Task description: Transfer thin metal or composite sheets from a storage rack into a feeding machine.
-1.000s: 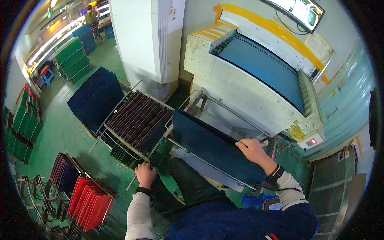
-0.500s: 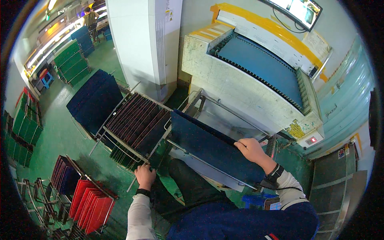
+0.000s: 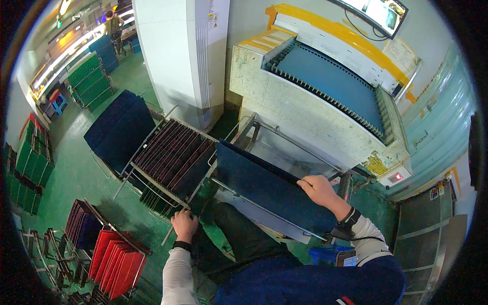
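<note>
My right hand [image 3: 317, 190] is closed over the upper edge of a dark blue panel [image 3: 259, 178]. The panel leans lengthwise in an open metal rack [image 3: 300, 144], with at least one more dark panel close behind it. Its lower part is behind the rack's front rail. To the left, my left hand [image 3: 184, 224] has curled fingers at the near corner of a slotted rack [image 3: 173, 152] that holds several thin dark panels on edge. The fingertips are partly hidden there.
Beyond the racks stands a pale machine [image 3: 310, 112] with a blue board [image 3: 330, 84] on its rollers. A white column-like cabinet [image 3: 168, 56] rises behind. Dark blue panels [image 3: 119, 129] and red panels [image 3: 117, 262] stand at the left. A person [image 3: 114, 30] is far back.
My hands and the panels keep their places. The view has shifted very slightly, and the distant person's stance differs a little.
</note>
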### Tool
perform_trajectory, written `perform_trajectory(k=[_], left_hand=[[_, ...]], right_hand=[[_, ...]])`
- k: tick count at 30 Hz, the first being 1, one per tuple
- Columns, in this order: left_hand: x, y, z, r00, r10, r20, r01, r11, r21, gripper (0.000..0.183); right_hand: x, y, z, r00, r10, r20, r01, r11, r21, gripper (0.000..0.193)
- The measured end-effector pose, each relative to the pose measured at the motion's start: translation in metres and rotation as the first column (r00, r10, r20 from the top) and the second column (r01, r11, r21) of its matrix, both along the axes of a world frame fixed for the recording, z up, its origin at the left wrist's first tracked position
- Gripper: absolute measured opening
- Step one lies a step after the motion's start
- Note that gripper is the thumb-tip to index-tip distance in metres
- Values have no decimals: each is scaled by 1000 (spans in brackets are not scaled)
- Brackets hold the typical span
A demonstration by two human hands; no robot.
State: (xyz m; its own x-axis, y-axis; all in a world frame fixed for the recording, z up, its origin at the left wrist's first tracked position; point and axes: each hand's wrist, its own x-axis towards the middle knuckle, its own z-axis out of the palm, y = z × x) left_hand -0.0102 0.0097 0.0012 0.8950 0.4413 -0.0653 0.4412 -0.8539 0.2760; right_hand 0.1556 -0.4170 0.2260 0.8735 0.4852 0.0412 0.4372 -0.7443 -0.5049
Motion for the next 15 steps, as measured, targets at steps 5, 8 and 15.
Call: perform_trajectory(k=[5,8,15], left_hand=[[0,0,0,1000,1,2,-1,1000,-10,34],[0,1,-1,1000,-1,-27,0,1000,-20,34],[1,1,1,1000,-2,-22,1,1000,-26,36]], right_hand=[[0,0,1,1000,-3,4,3,1000,-1,39],[0,1,2,1000,-10,-11,10,1000,-11,39],[1,0,0,999,-24,-34,24,1000,-14,39]])
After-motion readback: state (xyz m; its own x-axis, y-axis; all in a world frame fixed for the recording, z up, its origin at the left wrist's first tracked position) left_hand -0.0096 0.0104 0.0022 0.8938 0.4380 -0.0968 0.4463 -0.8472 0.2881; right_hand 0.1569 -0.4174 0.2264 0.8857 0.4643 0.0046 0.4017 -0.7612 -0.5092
